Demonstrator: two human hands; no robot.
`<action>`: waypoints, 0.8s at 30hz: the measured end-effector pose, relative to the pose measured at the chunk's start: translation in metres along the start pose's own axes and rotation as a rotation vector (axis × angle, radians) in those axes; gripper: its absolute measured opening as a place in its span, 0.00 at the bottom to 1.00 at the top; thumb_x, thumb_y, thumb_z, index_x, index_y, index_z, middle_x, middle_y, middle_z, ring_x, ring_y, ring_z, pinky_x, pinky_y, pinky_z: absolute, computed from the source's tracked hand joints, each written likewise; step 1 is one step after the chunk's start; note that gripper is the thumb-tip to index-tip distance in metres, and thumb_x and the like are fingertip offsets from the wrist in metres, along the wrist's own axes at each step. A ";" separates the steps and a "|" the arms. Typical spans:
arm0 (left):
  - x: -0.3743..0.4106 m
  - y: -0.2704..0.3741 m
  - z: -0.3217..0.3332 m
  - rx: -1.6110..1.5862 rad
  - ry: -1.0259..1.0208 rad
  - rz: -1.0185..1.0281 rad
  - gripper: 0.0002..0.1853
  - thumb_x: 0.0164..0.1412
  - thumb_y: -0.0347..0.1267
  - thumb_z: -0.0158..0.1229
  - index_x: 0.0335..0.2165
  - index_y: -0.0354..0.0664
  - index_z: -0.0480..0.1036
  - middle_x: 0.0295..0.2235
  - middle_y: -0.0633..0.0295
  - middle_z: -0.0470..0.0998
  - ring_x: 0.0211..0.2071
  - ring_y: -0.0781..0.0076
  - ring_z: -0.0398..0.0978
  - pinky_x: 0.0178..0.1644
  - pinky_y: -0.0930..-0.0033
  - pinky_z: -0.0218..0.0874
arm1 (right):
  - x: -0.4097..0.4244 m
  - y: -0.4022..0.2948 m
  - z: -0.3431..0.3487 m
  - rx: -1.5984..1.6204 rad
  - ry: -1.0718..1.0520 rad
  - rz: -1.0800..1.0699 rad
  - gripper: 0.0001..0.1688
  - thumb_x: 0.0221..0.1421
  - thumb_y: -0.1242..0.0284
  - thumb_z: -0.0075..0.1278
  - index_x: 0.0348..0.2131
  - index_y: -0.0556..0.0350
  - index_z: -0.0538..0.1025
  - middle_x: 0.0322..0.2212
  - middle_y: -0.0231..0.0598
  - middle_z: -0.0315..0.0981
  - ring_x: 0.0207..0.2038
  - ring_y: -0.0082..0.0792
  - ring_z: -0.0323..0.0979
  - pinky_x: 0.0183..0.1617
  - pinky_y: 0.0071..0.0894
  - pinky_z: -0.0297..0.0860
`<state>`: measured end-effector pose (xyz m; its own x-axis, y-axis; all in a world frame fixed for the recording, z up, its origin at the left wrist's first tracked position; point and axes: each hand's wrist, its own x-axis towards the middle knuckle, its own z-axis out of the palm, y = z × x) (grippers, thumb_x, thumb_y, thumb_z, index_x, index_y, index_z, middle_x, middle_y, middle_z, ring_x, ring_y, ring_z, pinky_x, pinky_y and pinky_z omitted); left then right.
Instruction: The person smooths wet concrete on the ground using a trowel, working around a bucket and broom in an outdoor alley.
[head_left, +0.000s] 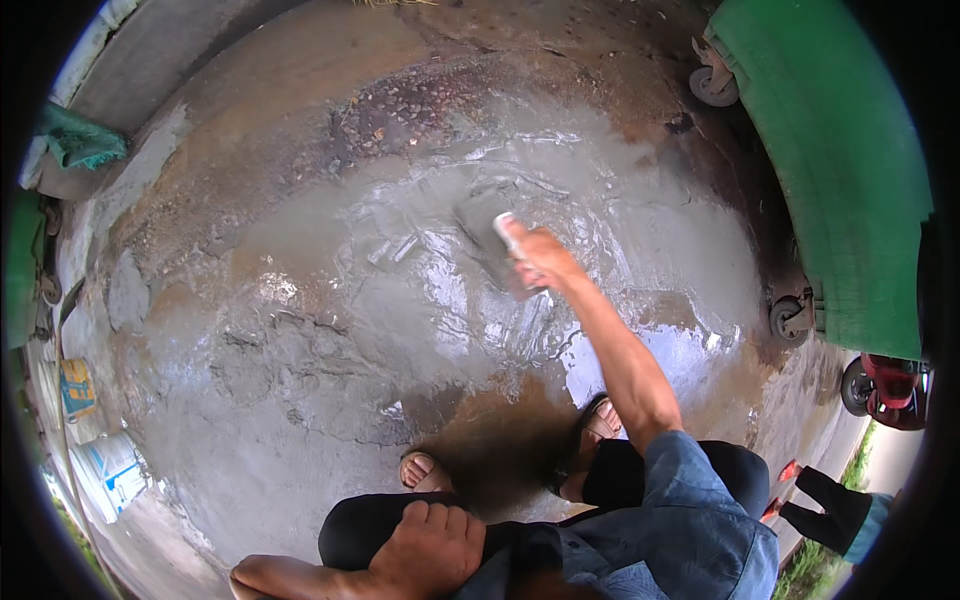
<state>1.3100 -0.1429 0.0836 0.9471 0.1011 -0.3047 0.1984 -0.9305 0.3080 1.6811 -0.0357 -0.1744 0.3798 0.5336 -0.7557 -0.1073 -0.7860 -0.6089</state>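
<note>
My right hand (546, 256), slightly blurred, grips the pale handle of a plastering trowel (484, 217). The dark flat blade lies against wet grey cement (405, 292) in front of me, its outline partly blurred and hidden by the hand. Ridges and shiny wet streaks surround the blade. My left hand (431, 544) is curled into a fist and rests by my left knee, with nothing seen in it. Both of my sandalled feet (426, 472) are on the ground at the near side of the cement.
Green wheeled bins (832, 180) stand along the right, their caster wheels (787, 321) on the ground. Exposed gravel (405, 112) lies beyond the cement. At left are printed sacks (112, 469) and a long pole or hose (64, 420). Another person (825, 510) stands at lower right, near a red vehicle (892, 390).
</note>
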 end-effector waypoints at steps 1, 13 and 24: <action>0.009 -0.003 -0.003 -0.051 0.039 0.049 0.06 0.57 0.33 0.52 0.31 0.42 0.71 0.29 0.58 0.71 0.36 0.62 0.72 0.46 0.59 0.63 | 0.016 0.023 0.013 -0.047 0.040 -0.056 0.39 0.64 0.40 0.46 0.21 0.57 0.73 0.14 0.34 0.69 0.11 0.29 0.65 0.13 0.37 0.59; 0.016 -0.004 -0.017 -0.067 0.060 0.039 0.06 0.56 0.32 0.52 0.32 0.43 0.72 0.28 0.60 0.71 0.36 0.64 0.73 0.43 0.61 0.63 | 0.032 0.031 0.031 0.084 0.212 -0.141 0.43 0.62 0.38 0.48 0.19 0.61 0.72 0.12 0.38 0.68 0.10 0.32 0.65 0.13 0.37 0.59; -0.011 -0.008 0.027 -0.086 0.306 -0.051 0.10 0.56 0.33 0.56 0.34 0.39 0.79 0.29 0.53 0.75 0.33 0.56 0.75 0.44 0.51 0.69 | 0.030 -0.011 0.092 0.125 0.029 -0.088 0.40 0.61 0.37 0.49 0.19 0.55 0.70 0.12 0.32 0.64 0.11 0.25 0.64 0.12 0.31 0.54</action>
<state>1.2911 -0.1460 0.0605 0.9646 0.2604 -0.0411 0.2563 -0.8897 0.3779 1.6092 0.0177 -0.2125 0.4192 0.5882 -0.6916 -0.1851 -0.6904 -0.6994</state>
